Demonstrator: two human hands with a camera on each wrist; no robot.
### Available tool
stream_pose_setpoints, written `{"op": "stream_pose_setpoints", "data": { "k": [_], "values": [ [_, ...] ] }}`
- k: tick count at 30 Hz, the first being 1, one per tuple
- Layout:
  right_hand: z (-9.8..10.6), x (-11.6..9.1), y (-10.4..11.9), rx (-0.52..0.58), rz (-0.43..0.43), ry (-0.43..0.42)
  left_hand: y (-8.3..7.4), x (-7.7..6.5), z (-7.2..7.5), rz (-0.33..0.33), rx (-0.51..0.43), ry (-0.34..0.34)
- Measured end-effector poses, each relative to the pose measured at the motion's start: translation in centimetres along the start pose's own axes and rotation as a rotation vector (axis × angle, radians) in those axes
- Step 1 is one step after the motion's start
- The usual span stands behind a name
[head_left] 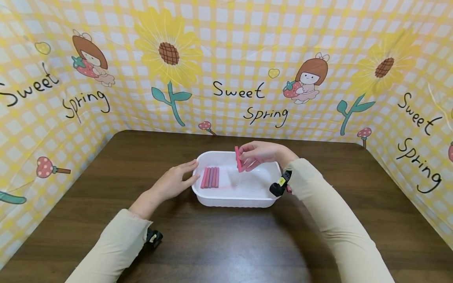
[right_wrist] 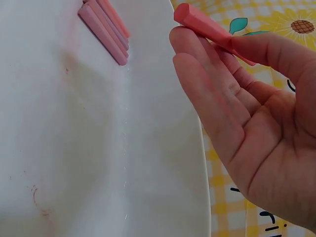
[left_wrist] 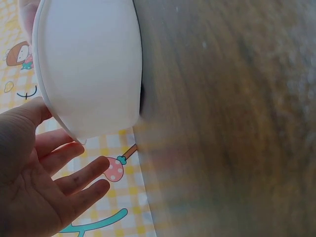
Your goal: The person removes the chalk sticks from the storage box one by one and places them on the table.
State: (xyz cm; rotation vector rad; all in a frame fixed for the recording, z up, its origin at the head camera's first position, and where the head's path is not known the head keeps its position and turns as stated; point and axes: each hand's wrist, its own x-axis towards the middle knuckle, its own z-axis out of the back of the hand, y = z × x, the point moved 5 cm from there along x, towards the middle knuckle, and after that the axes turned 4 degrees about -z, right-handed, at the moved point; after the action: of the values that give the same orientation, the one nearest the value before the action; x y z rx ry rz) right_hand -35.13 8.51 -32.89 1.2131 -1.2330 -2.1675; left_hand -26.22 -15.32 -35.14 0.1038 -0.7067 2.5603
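A white plastic basin stands on the table. Inside it, toward the left, several pink and purplish chalk sticks lie side by side in a row. My right hand is raised over the basin's far side and pinches a bright pink chalk stick between thumb and fingers, the stick tilted upright in the head view. At the basin's left end my left hand touches the rim with thumb and fingertips, its fingers extended, as the left wrist view shows from the side.
Pink smudges mark the basin's floor. Just right of the basin, a small pink thing shows partly behind my right sleeve. A yellow checked cloth hangs round the back and sides of the brown table.
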Motion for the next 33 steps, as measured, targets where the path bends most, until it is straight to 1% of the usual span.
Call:
{"op": "stream_pose_setpoints", "data": {
  "k": [15,20,33],
  "values": [
    [0.6,-2.0,-0.5,0.01,0.003,-0.032,-0.1,0.0,0.0,-0.004,-0.007,0.002],
    [0.8,-2.4,-1.1,0.007,0.002,-0.028,-0.2,0.0,0.0,-0.003,-0.009,0.005],
    [1.4,-3.7,-2.4,0.006,0.007,-0.056,-0.2,0.0,0.0,0.003,-0.011,0.008]
  ]
}}
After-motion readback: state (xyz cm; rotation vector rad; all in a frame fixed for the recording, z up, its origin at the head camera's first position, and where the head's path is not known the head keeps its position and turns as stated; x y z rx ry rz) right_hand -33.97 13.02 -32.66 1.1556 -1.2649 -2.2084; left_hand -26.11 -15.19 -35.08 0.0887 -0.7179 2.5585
